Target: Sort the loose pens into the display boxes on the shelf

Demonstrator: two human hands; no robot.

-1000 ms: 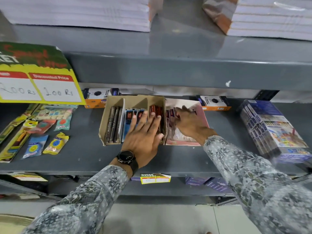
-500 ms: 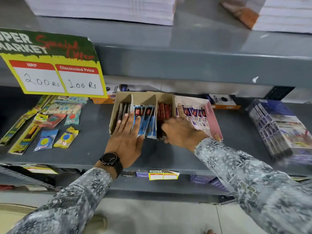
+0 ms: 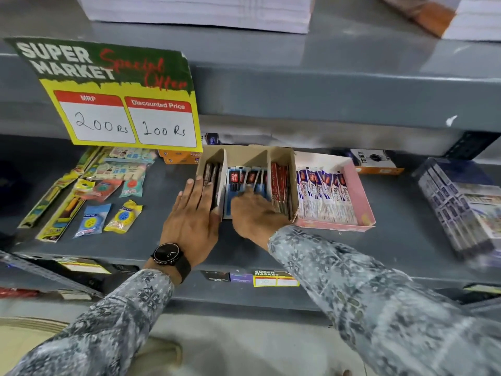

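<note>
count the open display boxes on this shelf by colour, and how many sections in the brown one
Brown cardboard box, split into 3 sections: 1
Pink box: 1
Total: 2 open boxes
The left hand rests flat at the brown box's left end; the right hand reaches into its middle section.

Grey shelf (image 3: 393,213); brown cardboard box (image 3: 244,156); pink box (image 3: 357,191); yellow-and-green price sign (image 3: 116,85); grey patterned sleeves (image 3: 379,294), perhaps floral; black watch (image 3: 166,255).

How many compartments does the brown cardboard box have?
3: left compartment with dark pens, middle compartment with blue packs, right compartment with red packs.
</note>
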